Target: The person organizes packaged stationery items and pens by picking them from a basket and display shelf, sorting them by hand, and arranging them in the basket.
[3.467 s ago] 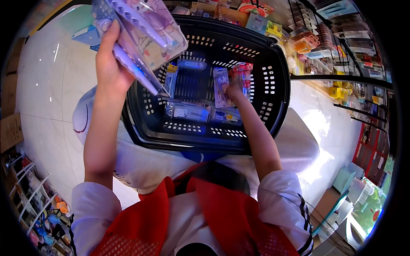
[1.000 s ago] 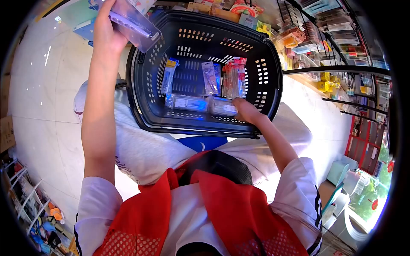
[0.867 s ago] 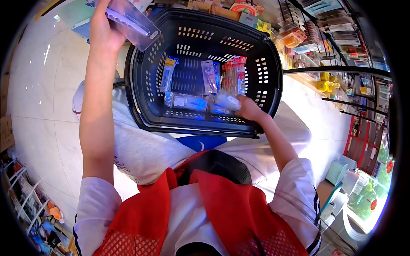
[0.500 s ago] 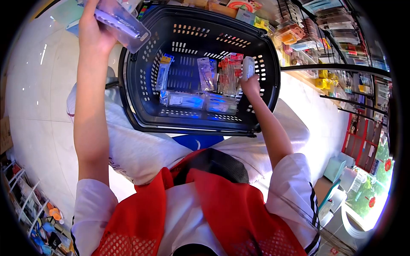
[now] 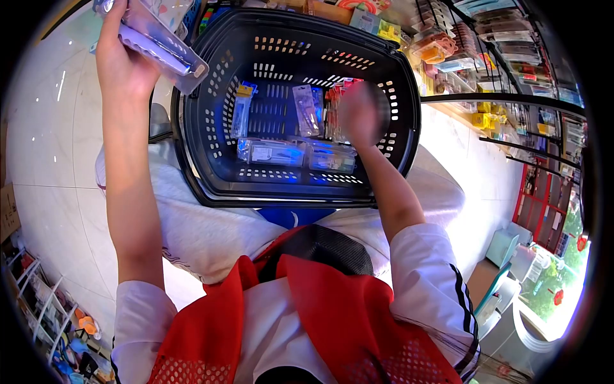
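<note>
Pinching a clear package (image 5: 174, 48) with a lilac piece (image 5: 150, 52) inside, the left hand (image 5: 128, 67) is raised beyond the left side of the black basket (image 5: 220, 182); the package's lower end overlaps the basket in view. The right hand (image 5: 359, 115) is inside the basket but badly blurred, so whether its fingers are spread, pressed together or gripping something cannot be told. Just left of the right hand, partly covered by it, lie red-topped packs (image 5: 332, 115). Next to them, a little farther from that hand, is a slim pale pack (image 5: 306, 110) alongside a blue strip (image 5: 318, 102). Below the right hand, closer to the person, sits a clear pack (image 5: 331, 157), with a labelled clear box (image 5: 275, 153) to its left. Between the two hands, near the basket's left end, rests a yellow-topped pack (image 5: 241, 115). Well to the right of the right hand are hanging goods (image 5: 489, 48), with yellow items (image 5: 487, 118) lower down. Far below the left hand stands a white wire rack (image 5: 45, 313) on pale floor tiles (image 5: 54, 224).
</note>
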{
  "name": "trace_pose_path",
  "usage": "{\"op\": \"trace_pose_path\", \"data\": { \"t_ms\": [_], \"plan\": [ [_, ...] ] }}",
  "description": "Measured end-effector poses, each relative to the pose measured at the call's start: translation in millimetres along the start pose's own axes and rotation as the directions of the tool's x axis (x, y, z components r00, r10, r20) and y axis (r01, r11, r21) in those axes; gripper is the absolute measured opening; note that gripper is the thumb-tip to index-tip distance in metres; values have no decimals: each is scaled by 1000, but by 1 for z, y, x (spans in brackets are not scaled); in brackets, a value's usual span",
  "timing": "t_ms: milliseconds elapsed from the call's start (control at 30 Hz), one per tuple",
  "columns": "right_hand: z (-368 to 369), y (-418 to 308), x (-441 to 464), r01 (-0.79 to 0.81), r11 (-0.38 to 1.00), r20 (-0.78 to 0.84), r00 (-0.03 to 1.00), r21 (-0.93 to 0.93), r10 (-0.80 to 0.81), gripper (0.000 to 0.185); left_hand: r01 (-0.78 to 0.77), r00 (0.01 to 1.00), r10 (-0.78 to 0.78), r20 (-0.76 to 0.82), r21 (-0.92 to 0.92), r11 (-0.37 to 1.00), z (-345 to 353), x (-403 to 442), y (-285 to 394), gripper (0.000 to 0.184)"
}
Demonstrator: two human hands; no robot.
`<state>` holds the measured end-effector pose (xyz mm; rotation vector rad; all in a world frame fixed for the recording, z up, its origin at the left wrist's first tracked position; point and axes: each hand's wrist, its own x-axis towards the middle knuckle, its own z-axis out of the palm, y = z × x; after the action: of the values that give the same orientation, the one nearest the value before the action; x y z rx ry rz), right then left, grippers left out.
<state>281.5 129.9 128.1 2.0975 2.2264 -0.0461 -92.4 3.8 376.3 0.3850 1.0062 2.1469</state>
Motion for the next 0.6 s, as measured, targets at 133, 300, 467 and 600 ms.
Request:
{"op": "trace_pose_path", "data": {
  "t_ms": [133,300,467,600],
  "plan": [
    [24,7,4,139,982,-316,933,-128,-173,73,46,999,-46,4,5,999,-3,0,2,34],
    [-6,6,-5,45,978,-49,998,203,-36,77,35,989,-25,-144,72,997,7,-7,-1,32],
    [-15,-6,6,-197,939,34,980,282,195,72,103,995,-103,10,30,994,1,-5,1,33],
    [-1,-40,0,225,780,-243,965,584,-96,68,49,997,-46,-59,54,997,1,-4,3,33]
  ]
}}
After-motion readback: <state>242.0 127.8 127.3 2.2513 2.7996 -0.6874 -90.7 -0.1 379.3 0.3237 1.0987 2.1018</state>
